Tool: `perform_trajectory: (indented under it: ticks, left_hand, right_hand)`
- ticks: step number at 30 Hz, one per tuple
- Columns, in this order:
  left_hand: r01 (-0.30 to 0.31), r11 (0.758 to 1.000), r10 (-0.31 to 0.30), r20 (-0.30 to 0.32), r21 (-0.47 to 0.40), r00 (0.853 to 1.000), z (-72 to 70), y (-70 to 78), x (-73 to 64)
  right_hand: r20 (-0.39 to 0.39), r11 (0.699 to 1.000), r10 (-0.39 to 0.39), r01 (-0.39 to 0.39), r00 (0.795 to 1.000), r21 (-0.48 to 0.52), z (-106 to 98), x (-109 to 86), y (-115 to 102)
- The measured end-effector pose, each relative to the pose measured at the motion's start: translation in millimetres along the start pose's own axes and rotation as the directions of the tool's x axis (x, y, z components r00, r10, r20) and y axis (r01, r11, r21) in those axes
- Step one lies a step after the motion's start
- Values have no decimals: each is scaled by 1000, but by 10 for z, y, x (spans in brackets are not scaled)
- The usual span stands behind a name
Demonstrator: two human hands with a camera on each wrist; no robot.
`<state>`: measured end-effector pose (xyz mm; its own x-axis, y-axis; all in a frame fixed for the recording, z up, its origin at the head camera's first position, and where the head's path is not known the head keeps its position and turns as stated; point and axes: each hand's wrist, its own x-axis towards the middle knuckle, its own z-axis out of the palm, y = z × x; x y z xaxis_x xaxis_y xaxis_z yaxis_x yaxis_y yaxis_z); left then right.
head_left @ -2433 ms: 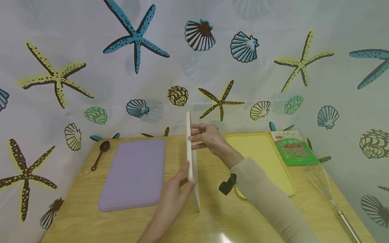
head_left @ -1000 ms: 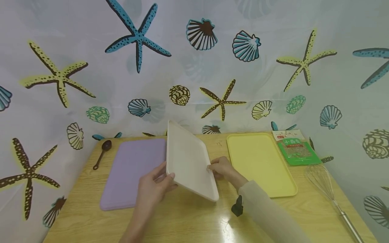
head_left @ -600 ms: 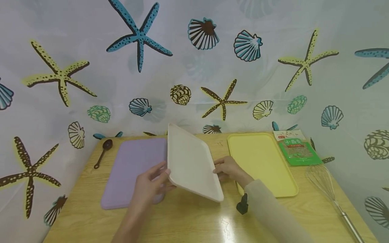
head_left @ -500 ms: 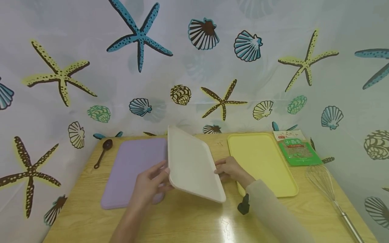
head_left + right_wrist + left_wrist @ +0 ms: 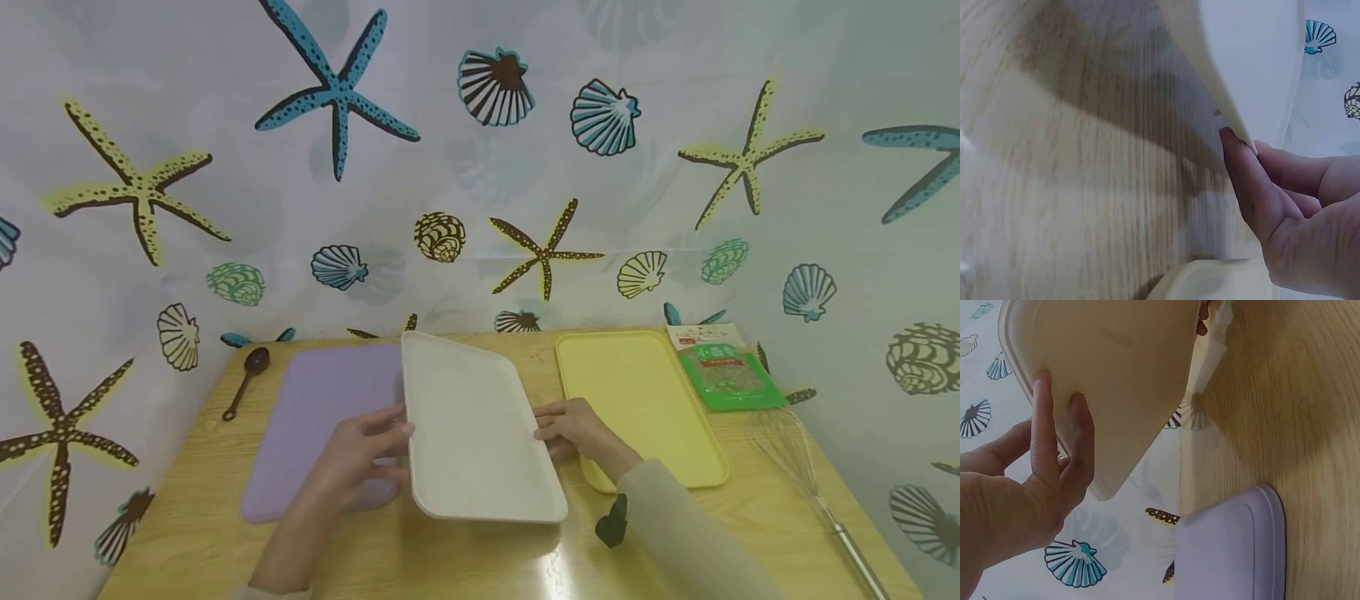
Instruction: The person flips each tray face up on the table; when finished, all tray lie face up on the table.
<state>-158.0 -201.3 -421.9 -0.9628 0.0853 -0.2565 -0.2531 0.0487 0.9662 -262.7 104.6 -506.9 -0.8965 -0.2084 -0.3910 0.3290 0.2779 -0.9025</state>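
A white rectangular tray (image 5: 480, 433) is held tilted above the middle of the wooden table, its left side higher. My left hand (image 5: 365, 450) grips its left edge, thumb on the rim; in the left wrist view that hand's fingers (image 5: 1043, 431) lie against the tray's underside. On the opposite edge, my right hand (image 5: 577, 429) pinches the rim between thumb and fingers, as the right wrist view shows at the tray's edge (image 5: 1235, 119). To the left lies a purple tray (image 5: 322, 417), partly behind my left hand. A yellow tray (image 5: 645, 400) lies to the right, close to my right hand.
A dark brown spoon (image 5: 247, 379) lies at the table's back left. At the back right is a green food packet (image 5: 731, 375), with a wire whisk (image 5: 813, 483) in front of it. A patterned curtain (image 5: 480, 167) stands behind the table (image 5: 480, 567).
The white tray has turned from edge-on and upright to a flatter tilt, its inner face now showing. Both hands keep hold of it; the right hand has come lower and nearer.
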Motion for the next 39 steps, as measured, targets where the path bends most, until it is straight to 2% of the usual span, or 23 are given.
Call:
perform_trajectory:
  ticks: [6, 11, 17, 22, 27, 30, 34, 39]
  left_hand:
    - [21, 999, -24, 53, 47, 998, -113, -51, 66]
    - [47, 994, -54, 66, 102, 996, -153, -99, 116]
    - [85, 985, -93, 45, 152, 995, -137, -141, 175]
    - [123, 975, -127, 9, 187, 992, -141, -192, 303]
    - [135, 965, -141, 14, 225, 990, -173, -248, 434]
    - [128, 964, -135, 13, 235, 991, -166, -278, 490]
    - [89, 963, -95, 15, 253, 995, -134, -315, 564]
    - [65, 950, -60, -25, 304, 998, -57, -343, 633]
  right_hand:
    - [-17, 997, 2, 0, 1000, 81, -61, -84, -54]
    - [-15, 997, -11, 12, 1000, 72, -140, -105, -88]
    - [-10, 996, -25, 26, 1000, 85, -199, -139, -132]
    - [5, 995, -52, 52, 999, 88, -205, -147, -125]
    - [6, 993, -70, 69, 998, 93, -187, -137, -97]
    - [4, 993, -79, 78, 997, 90, -189, -127, -75]
    - [-16, 994, -86, 87, 996, 65, -195, -116, -75]
    - [-65, 995, -102, 103, 993, 9, -189, -90, -114]
